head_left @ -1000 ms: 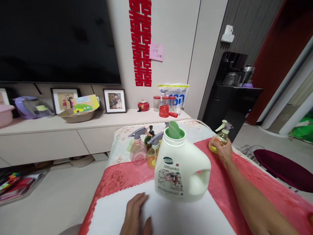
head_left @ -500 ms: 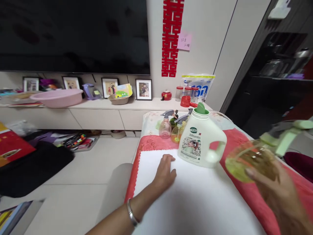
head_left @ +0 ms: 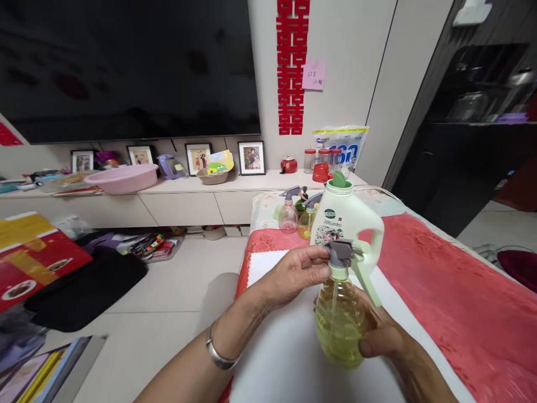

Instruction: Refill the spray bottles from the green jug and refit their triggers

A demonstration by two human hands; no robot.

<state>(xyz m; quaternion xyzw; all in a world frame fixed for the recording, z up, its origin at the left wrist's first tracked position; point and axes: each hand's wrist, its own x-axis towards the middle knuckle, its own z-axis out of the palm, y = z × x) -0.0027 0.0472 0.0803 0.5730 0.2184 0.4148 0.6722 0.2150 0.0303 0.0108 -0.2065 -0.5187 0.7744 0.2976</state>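
Note:
A clear green spray bottle [head_left: 342, 327] with liquid inside stands upright in front of me, over the white sheet [head_left: 281, 358]. My right hand [head_left: 388, 330] is closed round its body, thumb at the front and fingers partly hidden behind. With thumb and fingers, my left hand [head_left: 296, 274] grips the grey spray head [head_left: 339, 253] near the neck; a silver bracelet circles that wrist. Just behind is a large pale green jug [head_left: 356, 210] with a green spout, its lower part covered by the spray bottle.
A pink spray bottle [head_left: 288, 217] and an orange-tinted one [head_left: 305, 225] stand left of the jug. A red cloth [head_left: 453, 280] covers the table. On the low cabinet are a pink basin [head_left: 121, 178], photo frames [head_left: 251, 158] and red-lidded jars [head_left: 309, 161].
My right hand has brought the green spray bottle leftward from the right side to the middle. My left hand has risen off the white sheet and taken hold of the spray head.

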